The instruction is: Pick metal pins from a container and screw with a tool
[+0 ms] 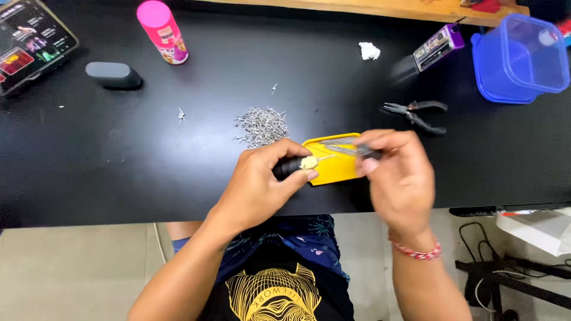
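Holding a black tool (289, 167) in left hand (262, 181), right hand (397, 172) pinching tweezers (357, 150)

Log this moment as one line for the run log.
left hand: grips black handle | right hand: pinches thin metal piece | under: yellow tray | nearby: pin pile, pliers

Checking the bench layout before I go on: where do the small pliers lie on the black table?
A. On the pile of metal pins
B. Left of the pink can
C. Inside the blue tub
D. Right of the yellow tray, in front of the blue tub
D: the pliers lie flat on the black table, right of the yellow tray and nearer the person than the blue tub.
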